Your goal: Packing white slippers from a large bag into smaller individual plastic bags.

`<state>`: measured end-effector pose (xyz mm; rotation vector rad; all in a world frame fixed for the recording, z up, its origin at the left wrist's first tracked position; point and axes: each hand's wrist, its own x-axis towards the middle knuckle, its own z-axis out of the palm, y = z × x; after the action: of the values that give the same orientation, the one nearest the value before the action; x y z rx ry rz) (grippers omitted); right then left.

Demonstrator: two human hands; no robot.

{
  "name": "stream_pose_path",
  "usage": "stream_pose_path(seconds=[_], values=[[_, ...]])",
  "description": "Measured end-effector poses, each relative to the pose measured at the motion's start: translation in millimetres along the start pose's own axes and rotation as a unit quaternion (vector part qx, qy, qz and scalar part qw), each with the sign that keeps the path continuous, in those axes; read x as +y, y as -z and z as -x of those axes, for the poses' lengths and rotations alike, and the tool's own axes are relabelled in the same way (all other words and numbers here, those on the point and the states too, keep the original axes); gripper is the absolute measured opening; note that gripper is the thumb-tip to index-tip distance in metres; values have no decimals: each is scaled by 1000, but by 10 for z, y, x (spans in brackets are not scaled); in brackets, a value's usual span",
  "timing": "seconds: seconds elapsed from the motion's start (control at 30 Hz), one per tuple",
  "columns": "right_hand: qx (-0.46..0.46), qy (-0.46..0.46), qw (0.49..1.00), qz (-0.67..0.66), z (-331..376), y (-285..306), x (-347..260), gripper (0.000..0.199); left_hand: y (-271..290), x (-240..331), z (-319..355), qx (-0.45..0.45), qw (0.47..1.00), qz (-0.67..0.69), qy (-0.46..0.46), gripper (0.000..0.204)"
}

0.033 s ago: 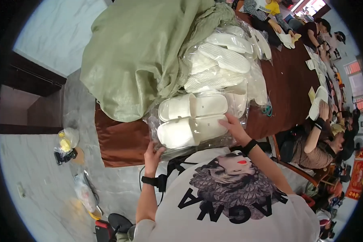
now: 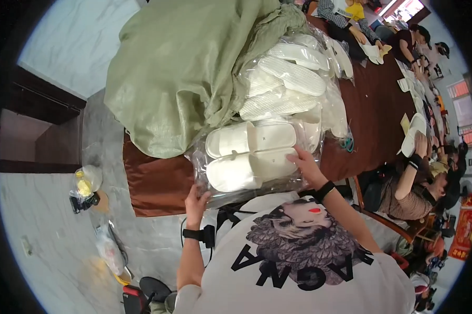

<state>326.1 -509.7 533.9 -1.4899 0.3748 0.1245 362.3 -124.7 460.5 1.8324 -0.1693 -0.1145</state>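
Though near table edge (image 2: 346,168), slippers (image 2: 233,171) upright.

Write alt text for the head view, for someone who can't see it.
A person's left hand and right hand hold a clear plastic bag with a pair of white slippers inside, at the edge of a brown-covered table. Beyond lie a large green sack and more bagged white slippers; other people are at the right.

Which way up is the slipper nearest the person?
Upright: the nearest white slipper shows its strap and insole facing up, with the right hand at its heel end.
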Motion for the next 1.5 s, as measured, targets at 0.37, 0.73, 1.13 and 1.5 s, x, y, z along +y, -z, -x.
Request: stream_pose_path(seconds=[0.37, 0.73, 1.13, 1.5], values=[[19, -11, 997, 73, -1, 436, -255, 40, 377, 328, -83, -65, 954, -282, 73, 38], [93, -21, 980, 172, -439, 273, 57, 35, -159, 309, -466, 33, 964, -262, 20, 46], [196, 24, 949, 245, -12, 495, -312, 32, -319, 140, -561, 94, 966, -237, -40, 41], [326, 106, 927, 151, 291, 1725, -434, 19, -400, 141, -537, 102, 968, -227, -41, 33]])
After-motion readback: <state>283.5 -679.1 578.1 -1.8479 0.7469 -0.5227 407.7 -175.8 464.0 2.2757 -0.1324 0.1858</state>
